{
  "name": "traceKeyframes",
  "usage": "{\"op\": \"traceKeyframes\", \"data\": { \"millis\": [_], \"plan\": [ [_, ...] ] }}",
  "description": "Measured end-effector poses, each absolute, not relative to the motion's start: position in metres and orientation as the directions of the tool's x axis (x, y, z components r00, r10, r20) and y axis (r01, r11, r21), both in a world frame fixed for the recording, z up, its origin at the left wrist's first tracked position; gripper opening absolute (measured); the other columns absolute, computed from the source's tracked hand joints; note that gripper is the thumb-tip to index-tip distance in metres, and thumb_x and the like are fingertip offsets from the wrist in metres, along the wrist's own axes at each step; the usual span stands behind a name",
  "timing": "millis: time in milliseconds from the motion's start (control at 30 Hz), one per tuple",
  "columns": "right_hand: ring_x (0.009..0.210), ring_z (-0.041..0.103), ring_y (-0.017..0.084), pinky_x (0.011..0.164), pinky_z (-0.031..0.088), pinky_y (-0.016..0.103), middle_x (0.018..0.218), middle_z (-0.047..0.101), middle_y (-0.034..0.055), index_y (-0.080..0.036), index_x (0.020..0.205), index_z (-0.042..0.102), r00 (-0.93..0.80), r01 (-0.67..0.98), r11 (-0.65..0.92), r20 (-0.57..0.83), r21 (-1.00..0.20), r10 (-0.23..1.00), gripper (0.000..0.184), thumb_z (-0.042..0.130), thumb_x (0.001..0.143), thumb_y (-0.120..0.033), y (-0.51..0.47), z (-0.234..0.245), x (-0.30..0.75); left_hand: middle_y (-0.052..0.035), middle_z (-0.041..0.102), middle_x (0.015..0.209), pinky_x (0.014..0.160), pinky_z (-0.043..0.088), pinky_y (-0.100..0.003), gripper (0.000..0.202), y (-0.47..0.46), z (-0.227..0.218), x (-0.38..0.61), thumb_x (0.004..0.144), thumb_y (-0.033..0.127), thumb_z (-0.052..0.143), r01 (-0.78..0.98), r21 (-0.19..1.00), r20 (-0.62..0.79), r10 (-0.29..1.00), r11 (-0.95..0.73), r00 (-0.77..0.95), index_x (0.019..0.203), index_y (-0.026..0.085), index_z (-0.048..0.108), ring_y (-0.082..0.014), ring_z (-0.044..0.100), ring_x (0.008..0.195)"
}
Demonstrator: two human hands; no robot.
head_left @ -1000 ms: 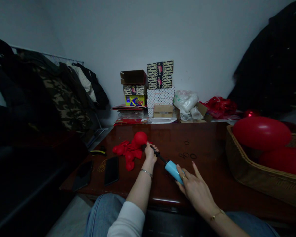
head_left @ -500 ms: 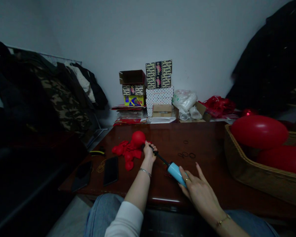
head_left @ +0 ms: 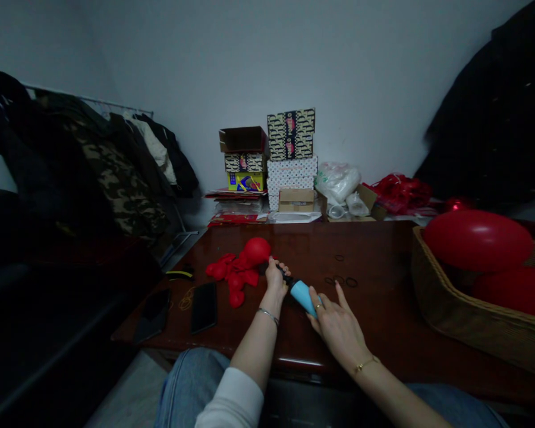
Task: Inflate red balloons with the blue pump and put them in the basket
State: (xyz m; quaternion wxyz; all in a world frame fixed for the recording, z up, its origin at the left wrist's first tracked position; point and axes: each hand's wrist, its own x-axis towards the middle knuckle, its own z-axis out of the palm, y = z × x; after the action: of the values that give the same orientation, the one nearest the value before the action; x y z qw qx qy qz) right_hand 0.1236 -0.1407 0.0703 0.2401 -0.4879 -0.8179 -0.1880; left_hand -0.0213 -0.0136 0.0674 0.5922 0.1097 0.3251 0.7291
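Dim room, pale grey wall, dark wooden table, clothes rack

A lived-in room of a home; coats crowd a rail at 9 o'clock; shoe boxes stack against the bare wall at 12; phones lie at 8 on the dark wooden counter; a wicker basket of blown-up red balloons sits at 3; slack balloons and a hand pump are mid-counter.
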Motion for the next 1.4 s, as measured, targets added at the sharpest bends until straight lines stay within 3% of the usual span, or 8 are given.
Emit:
{"op": "traceKeyframes", "data": {
  "millis": [467,867,1100,1400],
  "plan": [
    [0.095,0.060,0.017,0.112,0.015,0.050,0.107,0.063,0.0106,-0.011,0.134,0.035,-0.467,0.859,0.505,0.536,0.087,0.703,0.048,0.042,0.089,-0.028,-0.180,0.067,0.171,0.0052,0.035,0.050,0.034,0.023,-0.015,0.030,0.005,0.078,-0.051,0.091,0.035,0.040,-0.783,0.610,-0.226,0.921,-0.121,-0.318,0.066,0.019,0.038,-0.0055,0.033,0.037],
    [0.085,0.063,0.017,0.112,0.015,0.046,0.096,0.065,0.0105,-0.008,0.128,0.044,-0.435,0.883,0.459,0.534,0.097,0.725,0.048,0.049,0.085,-0.028,-0.152,0.082,0.135,0.0055,0.035,0.051,0.035,0.024,-0.014,0.030,-0.012,0.076,-0.024,0.090,0.039,0.042,-0.814,0.577,-0.253,0.934,-0.063,-0.251,0.068,0.018,0.038,-0.0051,0.034,0.037],
    [0.075,0.064,0.017,0.113,0.013,0.045,0.093,0.066,0.0094,-0.007,0.126,0.046,-0.396,0.902,0.426,0.541,0.075,0.742,0.046,0.050,0.084,-0.027,-0.136,0.089,0.109,0.0058,0.035,0.050,0.035,0.025,-0.016,0.030,-0.013,0.080,-0.024,0.088,0.040,0.044,-0.770,0.636,-0.249,0.930,-0.054,-0.271,0.068,0.019,0.038,-0.0056,0.034,0.036],
    [0.090,0.062,0.017,0.112,0.016,0.047,0.102,0.065,0.0095,-0.010,0.132,0.039,-0.437,0.873,0.484,0.527,0.053,0.729,0.049,0.046,0.087,-0.027,-0.160,0.077,0.136,0.0056,0.035,0.049,0.035,0.024,-0.014,0.032,-0.003,0.085,-0.047,0.091,0.039,0.038,-0.766,0.640,-0.277,0.911,-0.062,-0.305,0.066,0.018,0.037,-0.0048,0.033,0.036]
  ]
}}
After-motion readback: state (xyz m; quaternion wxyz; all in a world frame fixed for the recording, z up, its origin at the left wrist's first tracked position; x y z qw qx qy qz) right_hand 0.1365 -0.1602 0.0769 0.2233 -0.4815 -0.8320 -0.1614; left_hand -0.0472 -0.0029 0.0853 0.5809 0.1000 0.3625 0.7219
